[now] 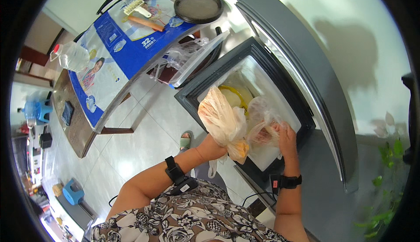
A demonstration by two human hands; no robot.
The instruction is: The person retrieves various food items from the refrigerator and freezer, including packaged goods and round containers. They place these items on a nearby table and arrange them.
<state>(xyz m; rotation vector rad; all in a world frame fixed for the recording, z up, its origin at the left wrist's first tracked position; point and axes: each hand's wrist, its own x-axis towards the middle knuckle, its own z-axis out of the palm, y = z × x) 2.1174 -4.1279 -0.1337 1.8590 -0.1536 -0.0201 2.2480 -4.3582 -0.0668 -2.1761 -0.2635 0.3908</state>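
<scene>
Below me an open chest freezer point(242, 49) shows its white inner walls and dark rim. My left hand point(215, 147) holds whitish plastic bags point(218, 110) with food inside, above the freezer's near left edge; a smaller bag with something orange point(241, 150) hangs among them. The fingers of that hand are mostly hidden by the bags. In my right hand point(285, 137) is the gathered plastic of a clear bag point(262, 128) with reddish contents, over the freezer's opening. Deeper inside lies a pale bundle with a yellow band point(234, 95).
The freezer's raised lid point(315, 71) stands to the right. At upper left, a table with a blue-and-white cover point(131, 58) bears a rolling pin point(146, 23), a round dark pan point(199, 7) and a water jug point(72, 57). A chair with plastic bags point(183, 56) stands between table and freezer.
</scene>
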